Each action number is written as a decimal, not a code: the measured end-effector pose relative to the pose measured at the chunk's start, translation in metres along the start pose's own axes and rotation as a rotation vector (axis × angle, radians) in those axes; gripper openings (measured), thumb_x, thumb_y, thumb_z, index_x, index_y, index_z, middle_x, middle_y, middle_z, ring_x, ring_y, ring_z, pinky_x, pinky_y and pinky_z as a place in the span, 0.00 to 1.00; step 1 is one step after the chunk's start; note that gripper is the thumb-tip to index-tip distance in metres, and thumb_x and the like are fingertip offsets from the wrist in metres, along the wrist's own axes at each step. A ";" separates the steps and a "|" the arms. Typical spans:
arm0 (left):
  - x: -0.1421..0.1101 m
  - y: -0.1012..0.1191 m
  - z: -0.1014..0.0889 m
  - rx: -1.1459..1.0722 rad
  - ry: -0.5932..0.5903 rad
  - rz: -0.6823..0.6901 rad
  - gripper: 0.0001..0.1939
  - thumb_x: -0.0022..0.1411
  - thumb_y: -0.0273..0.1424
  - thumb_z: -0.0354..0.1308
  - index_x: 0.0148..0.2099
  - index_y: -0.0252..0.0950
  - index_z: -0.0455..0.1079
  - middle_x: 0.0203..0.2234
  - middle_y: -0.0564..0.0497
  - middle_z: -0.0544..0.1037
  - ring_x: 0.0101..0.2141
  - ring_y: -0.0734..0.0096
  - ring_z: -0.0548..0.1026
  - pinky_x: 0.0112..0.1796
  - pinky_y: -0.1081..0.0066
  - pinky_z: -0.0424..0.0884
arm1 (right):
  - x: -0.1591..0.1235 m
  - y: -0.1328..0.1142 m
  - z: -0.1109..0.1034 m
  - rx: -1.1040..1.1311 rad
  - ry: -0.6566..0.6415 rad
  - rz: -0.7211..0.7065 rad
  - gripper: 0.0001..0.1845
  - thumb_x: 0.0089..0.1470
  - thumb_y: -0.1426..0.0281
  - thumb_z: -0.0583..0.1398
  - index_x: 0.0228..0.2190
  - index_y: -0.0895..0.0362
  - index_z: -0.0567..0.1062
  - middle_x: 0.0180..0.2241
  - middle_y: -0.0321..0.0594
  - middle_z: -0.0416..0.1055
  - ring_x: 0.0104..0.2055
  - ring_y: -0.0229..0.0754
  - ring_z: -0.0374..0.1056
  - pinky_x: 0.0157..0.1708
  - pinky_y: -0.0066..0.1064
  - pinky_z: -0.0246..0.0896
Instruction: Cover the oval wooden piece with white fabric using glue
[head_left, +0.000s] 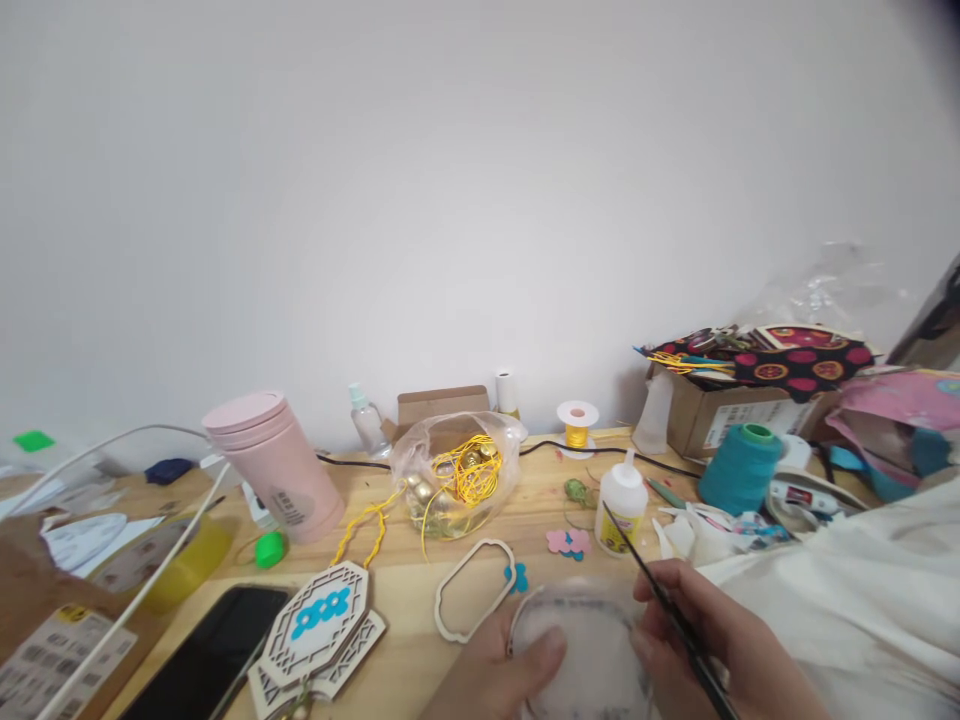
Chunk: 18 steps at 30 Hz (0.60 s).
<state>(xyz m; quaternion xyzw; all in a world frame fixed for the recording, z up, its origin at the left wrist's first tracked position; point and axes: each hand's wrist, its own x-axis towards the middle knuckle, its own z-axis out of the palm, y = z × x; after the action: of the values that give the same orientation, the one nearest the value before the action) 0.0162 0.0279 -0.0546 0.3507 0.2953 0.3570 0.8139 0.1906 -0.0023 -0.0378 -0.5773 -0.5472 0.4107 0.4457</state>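
My left hand is closed on a whitish, rounded panel, its thumb lying on the face; the panel is blurred and cut off by the lower edge. My right hand grips a thin black stick, like a pen or brush handle, its upper end slanting to the left. Fingers of that hand also reach the panel's right edge. Just beyond lie a pale wooden frame outline, a blue flower-shaped cutout and pink and blue cutouts. A white glue bottle stands upright behind my right hand.
Left of my hands are a lattice pendant, a phone and a pink tumbler. Behind sit a plastic bag of yellow cord and a yellow thread spool. A teal thread cone and a cardboard box stand right.
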 end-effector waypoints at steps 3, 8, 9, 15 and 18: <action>0.002 -0.002 -0.008 -0.016 -0.002 -0.036 0.18 0.49 0.30 0.62 0.44 0.30 0.71 0.31 0.41 0.80 0.35 0.56 0.76 0.37 0.64 0.68 | 0.001 0.004 -0.001 -0.068 0.011 -0.061 0.06 0.43 0.67 0.56 0.27 0.54 0.67 0.19 0.30 0.60 0.21 0.38 0.59 0.21 0.26 0.55; 0.001 0.005 -0.011 -0.001 0.009 -0.124 0.20 0.46 0.29 0.64 0.44 0.30 0.71 0.31 0.41 0.80 0.35 0.57 0.76 0.37 0.66 0.68 | 0.007 0.008 -0.013 0.042 0.085 -0.147 0.09 0.47 0.63 0.56 0.30 0.54 0.65 0.21 0.30 0.60 0.22 0.37 0.59 0.21 0.26 0.53; 0.000 0.006 -0.011 0.010 0.027 -0.151 0.21 0.45 0.29 0.65 0.44 0.30 0.71 0.31 0.41 0.80 0.35 0.57 0.76 0.36 0.67 0.69 | 0.009 0.008 -0.017 0.046 0.077 -0.159 0.09 0.47 0.63 0.56 0.31 0.54 0.65 0.22 0.31 0.61 0.24 0.37 0.59 0.21 0.26 0.53; -0.004 0.010 -0.005 -0.007 0.076 -0.217 0.20 0.43 0.28 0.66 0.42 0.29 0.72 0.30 0.41 0.80 0.35 0.56 0.76 0.38 0.66 0.68 | 0.003 -0.006 -0.031 0.176 -0.072 -0.143 0.11 0.50 0.61 0.57 0.32 0.55 0.68 0.25 0.33 0.63 0.25 0.36 0.59 0.24 0.27 0.54; -0.006 0.014 -0.005 -0.043 0.118 -0.218 0.18 0.43 0.28 0.66 0.39 0.27 0.74 0.29 0.39 0.80 0.35 0.54 0.76 0.40 0.63 0.67 | -0.019 -0.007 -0.027 0.506 -0.201 0.024 0.18 0.49 0.53 0.55 0.33 0.54 0.70 0.23 0.35 0.66 0.21 0.35 0.60 0.21 0.28 0.56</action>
<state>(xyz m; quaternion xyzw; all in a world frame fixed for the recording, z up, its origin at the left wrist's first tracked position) 0.0045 0.0320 -0.0452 0.2772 0.3715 0.2927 0.8364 0.2137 -0.0230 -0.0236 -0.4105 -0.4618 0.5948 0.5142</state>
